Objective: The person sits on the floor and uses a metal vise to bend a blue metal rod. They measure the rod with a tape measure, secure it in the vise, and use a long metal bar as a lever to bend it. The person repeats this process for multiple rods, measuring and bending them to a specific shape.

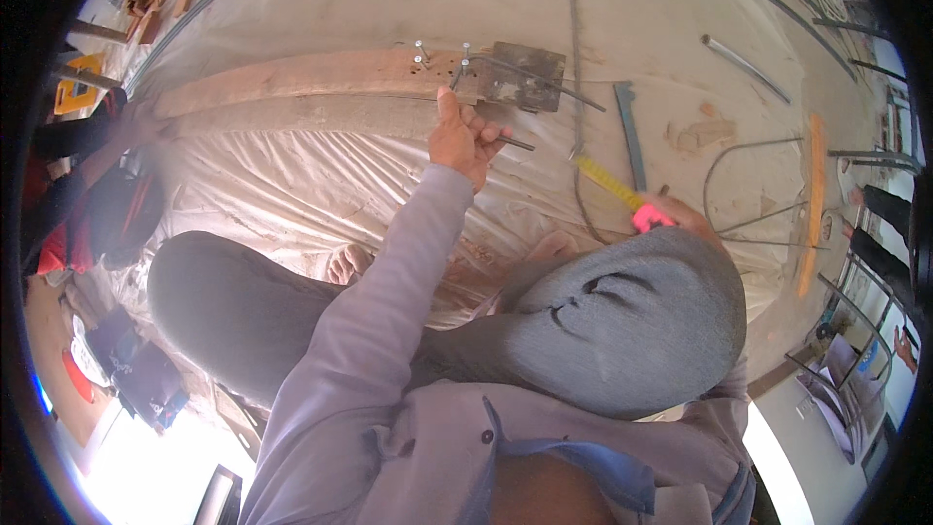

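My left hand [460, 144] is closed around a short dark metal rod [517, 143], whose end sticks out to the right. Its thumb and finger reach up to the edge of a wooden plank [321, 76], near several upright bolts or nails [421, 56]. A dark block [530, 78] sits at the plank's right end, with a thin dark rod [559, 89] slanting across it. Beyond my right knee, my right hand [685, 217] grips a tape measure [653, 218] with a pink case; its yellow blade is pulled out up and leftward. The knee hides part of this hand.
A second plank [311, 119] lies along the near side. Right of the block lie a grey-blue flat bar [630, 136], a metal tube [746, 68] and bent rods [743, 146]. Another person's arm [107, 141] reaches the planks' left end. Plastic sheeting [321, 175] covers the floor.
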`<move>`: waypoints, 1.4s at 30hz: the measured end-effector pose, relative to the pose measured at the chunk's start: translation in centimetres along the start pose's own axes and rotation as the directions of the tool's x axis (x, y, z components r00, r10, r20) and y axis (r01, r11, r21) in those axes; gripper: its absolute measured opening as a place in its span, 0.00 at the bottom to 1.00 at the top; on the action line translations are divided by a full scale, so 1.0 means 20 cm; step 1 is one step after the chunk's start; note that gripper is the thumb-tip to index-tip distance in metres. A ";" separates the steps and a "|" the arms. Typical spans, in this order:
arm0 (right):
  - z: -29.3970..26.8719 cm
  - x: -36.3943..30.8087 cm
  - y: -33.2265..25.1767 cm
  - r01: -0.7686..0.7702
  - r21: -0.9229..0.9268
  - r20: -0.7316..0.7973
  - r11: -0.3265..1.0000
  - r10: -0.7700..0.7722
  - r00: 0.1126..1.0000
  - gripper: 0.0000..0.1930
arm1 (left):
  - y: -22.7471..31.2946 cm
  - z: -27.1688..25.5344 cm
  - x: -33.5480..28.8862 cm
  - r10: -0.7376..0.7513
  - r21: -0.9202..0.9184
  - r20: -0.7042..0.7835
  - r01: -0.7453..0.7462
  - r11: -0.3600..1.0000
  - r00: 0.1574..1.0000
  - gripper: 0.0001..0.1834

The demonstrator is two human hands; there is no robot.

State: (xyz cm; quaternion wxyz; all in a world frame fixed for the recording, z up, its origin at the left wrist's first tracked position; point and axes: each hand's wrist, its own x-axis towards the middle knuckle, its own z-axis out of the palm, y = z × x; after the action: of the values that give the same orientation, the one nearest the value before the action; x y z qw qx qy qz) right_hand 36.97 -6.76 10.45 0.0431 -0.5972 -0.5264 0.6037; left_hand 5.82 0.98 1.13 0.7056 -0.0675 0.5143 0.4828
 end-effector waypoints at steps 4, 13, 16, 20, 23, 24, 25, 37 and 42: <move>-0.05 0.07 -0.23 0.178 -0.181 -0.068 0.967 -0.193 0.979 0.24 | -0.02 -0.01 0.02 0.014 0.004 -0.020 -0.014 1.000 1.000 0.27; 0.09 0.43 -0.38 0.187 -0.205 -0.046 0.961 -0.200 0.979 0.29 | -0.01 0.00 0.01 0.020 0.029 0.012 -0.020 0.999 1.000 0.27; 0.08 0.46 -0.42 0.201 -0.232 -0.028 0.952 -0.213 0.977 0.29 | -0.02 0.00 0.01 0.035 0.025 0.010 -0.036 0.999 0.999 0.27; 0.10 0.47 -0.44 0.289 -0.183 -0.056 0.940 -0.303 0.951 0.29 | -0.01 0.01 0.00 0.049 0.024 0.005 -0.049 0.999 0.999 0.27; 0.10 0.49 -0.49 0.306 -0.192 -0.011 0.932 -0.314 0.949 0.27 | -0.02 0.00 0.01 0.048 0.027 0.003 -0.048 0.998 0.999 0.28; 0.10 0.50 -0.51 0.305 -0.206 0.022 0.930 -0.308 0.951 0.27 | -0.02 0.00 0.00 0.051 0.035 -0.006 -0.050 0.998 0.999 0.28; 0.10 0.50 -0.51 0.293 -0.195 0.031 0.936 -0.293 0.956 0.26 | -0.02 0.00 0.00 0.053 0.042 -0.015 -0.052 0.998 0.998 0.28; -0.07 0.57 -0.53 0.268 -0.199 0.049 0.943 -0.263 0.963 0.26 | -0.03 -0.03 0.02 0.061 0.015 0.035 -0.062 0.998 0.998 0.29; -0.14 0.60 -0.63 0.269 -0.302 0.085 0.914 -0.255 0.963 0.27 | -0.03 -0.02 0.02 0.035 0.010 0.020 -0.035 0.999 0.999 0.30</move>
State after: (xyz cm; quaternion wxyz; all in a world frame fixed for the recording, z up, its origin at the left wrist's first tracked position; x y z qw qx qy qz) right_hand 28.52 8.58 11.68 0.0177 -0.5072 -0.6909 0.5148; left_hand 5.98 0.72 0.38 0.7024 -0.0501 0.5109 0.4930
